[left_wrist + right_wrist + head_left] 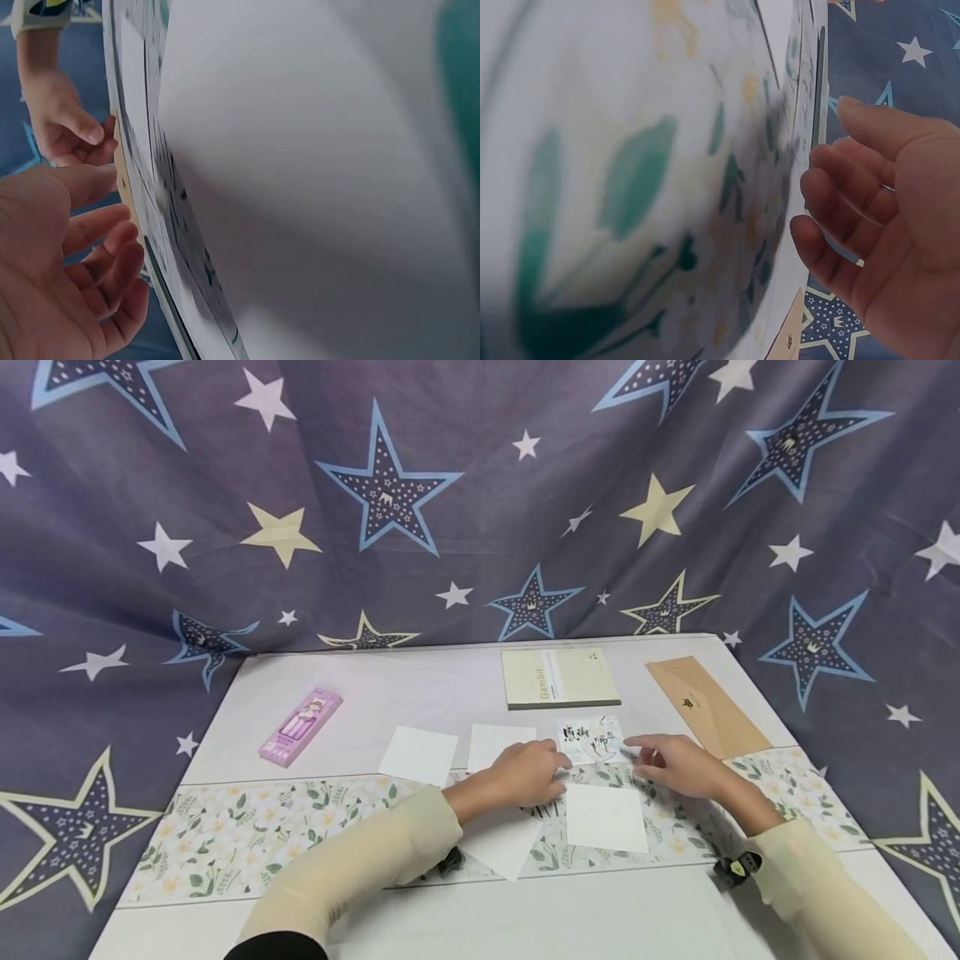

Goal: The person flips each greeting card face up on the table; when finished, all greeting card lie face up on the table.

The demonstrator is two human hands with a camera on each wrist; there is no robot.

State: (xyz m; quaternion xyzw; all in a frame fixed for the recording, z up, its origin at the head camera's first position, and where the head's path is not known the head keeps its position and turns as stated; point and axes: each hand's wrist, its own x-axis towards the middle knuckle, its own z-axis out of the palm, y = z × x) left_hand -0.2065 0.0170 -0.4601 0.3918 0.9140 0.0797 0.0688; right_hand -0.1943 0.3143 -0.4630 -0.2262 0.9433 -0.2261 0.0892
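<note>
Both hands [600, 770] by printed card [591, 739]

Soft even light, faint shadows, wrist views blurred close-up

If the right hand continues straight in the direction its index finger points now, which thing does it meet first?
Most likely the printed card with black calligraphy. The right hand points left across the table, its fingertip close beside that card's right edge. The left hand lies further on. Height above the table is unclear.
</note>
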